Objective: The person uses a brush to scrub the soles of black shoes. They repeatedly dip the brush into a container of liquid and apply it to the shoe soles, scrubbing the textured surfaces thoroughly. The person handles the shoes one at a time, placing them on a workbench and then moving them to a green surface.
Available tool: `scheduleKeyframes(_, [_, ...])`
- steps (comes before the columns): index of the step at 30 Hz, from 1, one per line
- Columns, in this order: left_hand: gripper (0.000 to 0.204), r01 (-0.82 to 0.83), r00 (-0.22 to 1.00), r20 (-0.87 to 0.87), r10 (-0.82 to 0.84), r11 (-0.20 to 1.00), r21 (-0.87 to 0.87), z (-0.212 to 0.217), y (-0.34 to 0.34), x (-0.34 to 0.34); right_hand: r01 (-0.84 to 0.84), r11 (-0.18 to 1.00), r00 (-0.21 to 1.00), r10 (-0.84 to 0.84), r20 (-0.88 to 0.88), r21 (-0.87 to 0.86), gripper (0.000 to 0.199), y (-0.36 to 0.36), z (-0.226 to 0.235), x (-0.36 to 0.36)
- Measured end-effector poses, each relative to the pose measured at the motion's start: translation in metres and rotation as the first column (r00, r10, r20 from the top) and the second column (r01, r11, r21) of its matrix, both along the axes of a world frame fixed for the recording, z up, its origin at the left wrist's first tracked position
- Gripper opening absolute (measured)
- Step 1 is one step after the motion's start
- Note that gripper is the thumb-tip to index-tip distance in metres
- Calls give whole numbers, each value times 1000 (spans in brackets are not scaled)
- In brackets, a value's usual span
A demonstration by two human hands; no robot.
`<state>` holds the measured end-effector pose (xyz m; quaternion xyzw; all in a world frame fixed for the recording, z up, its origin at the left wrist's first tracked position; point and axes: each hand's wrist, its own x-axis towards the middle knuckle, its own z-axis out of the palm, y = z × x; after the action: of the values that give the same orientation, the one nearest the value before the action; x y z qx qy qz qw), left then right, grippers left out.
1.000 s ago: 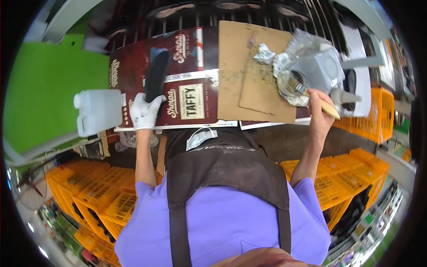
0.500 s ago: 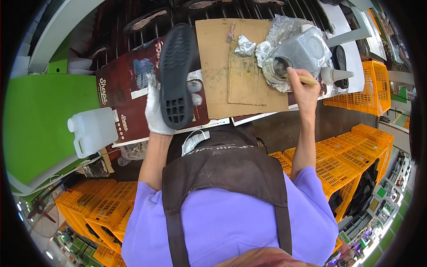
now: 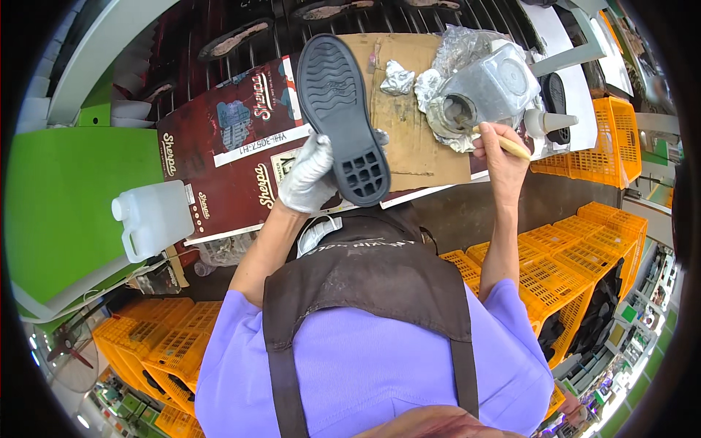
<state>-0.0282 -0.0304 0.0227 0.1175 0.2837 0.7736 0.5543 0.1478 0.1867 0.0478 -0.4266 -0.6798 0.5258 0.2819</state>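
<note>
My left hand [image 3: 310, 175], in a white glove, grips a black shoe sole [image 3: 337, 102] by its edges, tread side up and toe end away from me. Fingertips show at the sole's right edge; the rest of them are hidden beneath it. Bare, my right hand [image 3: 504, 157] pinches a brush with a pale wooden handle [image 3: 513, 148]. The brush's tip is at the mouth of a clear plastic container [image 3: 491, 91] lying on its side; I cannot make out the bristles. Crumpled foil [image 3: 453, 131] wraps the container's opening.
Flattened cardboard [image 3: 409, 139] lies under the work, with a foil ball [image 3: 398, 78] on it. A white nozzle bottle [image 3: 551, 123] lies at right near another sole [image 3: 555, 102]. A white jug [image 3: 153, 217] stands left; orange crates [image 3: 569, 252] are stacked near my right side.
The sole in my left hand has moved right, over the cardboard's left part, and turned with its toe end leftward. My right hand has shifted slightly down with the brush.
</note>
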Motion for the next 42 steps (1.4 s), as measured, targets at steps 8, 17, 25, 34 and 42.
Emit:
scheduleKeyframes(8, [84,-72,976,-205,80,996,43,-4,12,-4,-62,998,996,62,-66,-1,16,4,-3,11])
scheduleKeyframes(17, [79,-256,852,-475,220,967,-10,0,17,-17,-81,980,996,88,-33,184,10,2,3,19])
scheduleKeyframes(25, [67,-362,354,-931,93,931,-45,20,34,-12,-21,889,901,216,-377,458,16,-26,24,6])
scheduleKeyframes(34, [49,-418,83,-996,-20,907,-53,29,36,3,-131,670,795,511,-327,731,29,-53,42,-38])
scheduleKeyframes(42, [59,-357,220,-975,36,933,-46,26,39,4,-142,636,814,511,-277,759,29,-61,37,-52])
